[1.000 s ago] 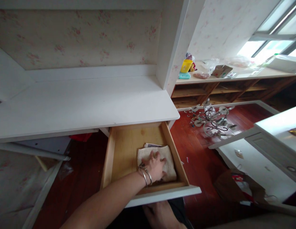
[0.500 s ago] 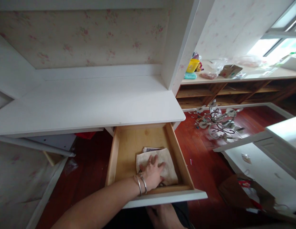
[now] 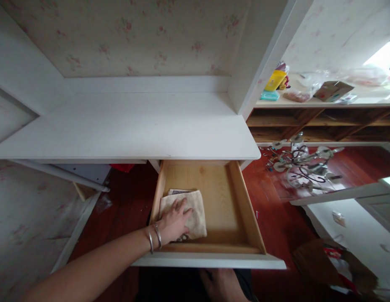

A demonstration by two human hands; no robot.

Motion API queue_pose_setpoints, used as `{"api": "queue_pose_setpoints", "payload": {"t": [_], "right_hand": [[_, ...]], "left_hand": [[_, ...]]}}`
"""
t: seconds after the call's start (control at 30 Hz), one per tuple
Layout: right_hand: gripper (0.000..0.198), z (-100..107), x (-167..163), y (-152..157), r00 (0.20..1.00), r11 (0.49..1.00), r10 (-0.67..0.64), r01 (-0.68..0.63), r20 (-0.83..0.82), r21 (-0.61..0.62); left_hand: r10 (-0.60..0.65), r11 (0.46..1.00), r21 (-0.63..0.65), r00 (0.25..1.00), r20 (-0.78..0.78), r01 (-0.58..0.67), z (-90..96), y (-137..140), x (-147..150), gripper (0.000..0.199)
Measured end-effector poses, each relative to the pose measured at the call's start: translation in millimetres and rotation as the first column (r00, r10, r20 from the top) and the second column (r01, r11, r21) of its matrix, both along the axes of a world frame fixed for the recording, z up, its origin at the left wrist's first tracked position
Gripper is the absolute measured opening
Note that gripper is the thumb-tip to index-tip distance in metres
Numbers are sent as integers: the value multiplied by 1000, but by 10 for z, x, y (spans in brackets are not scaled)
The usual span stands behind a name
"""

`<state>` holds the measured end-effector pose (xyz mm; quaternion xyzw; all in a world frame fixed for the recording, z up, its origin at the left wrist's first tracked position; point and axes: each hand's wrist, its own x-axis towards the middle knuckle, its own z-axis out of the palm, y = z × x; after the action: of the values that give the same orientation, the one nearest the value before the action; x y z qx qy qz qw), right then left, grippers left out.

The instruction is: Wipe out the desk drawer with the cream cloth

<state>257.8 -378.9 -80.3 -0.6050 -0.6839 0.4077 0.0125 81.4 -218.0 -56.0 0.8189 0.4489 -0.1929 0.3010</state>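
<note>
Left hand (image 3: 174,221) lies flat with fingers spread on a beige cloth (image 3: 195,214), pressing it against the floor of the open wooden drawer (image 3: 245,209), in the drawer's left half close to the left wall; two bangles (image 3: 154,238) ring the wrist. Part of the cloth is covered by the palm, and a printed paper or card (image 3: 176,191) pokes out from under its far edge, too little showing to read. Right hand (image 3: 222,285) sits below the drawer's white front, cut off by the bottom edge of the view, so its grip cannot be told. White desk top (image 3: 126,130) hides the drawer's back end. Right of it, a tangled metal light fitting (image 3: 303,163) lies on the red floor, blurred
</note>
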Motion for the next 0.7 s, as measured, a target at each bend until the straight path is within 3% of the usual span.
{"api": "queue_pose_setpoints", "payload": {"t": [0.2, 0.57, 0.7], "right_hand": [[31, -41, -13, 5, 999, 1000, -22, 22, 25, 10], [31, -47, -38, 13, 997, 999, -44, 42, 62, 28], [28, -111, -41, -17, 996, 996, -82, 81, 38, 45]], "left_hand": [[-15, 999, 48, 999, 52, 12, -90, 221, -82, 74], [58, 981, 186, 998, 22, -62, -210, 1136, 83, 64], [6, 986, 164, 1000, 26, -11, -217, 1395, 132, 67]]}}
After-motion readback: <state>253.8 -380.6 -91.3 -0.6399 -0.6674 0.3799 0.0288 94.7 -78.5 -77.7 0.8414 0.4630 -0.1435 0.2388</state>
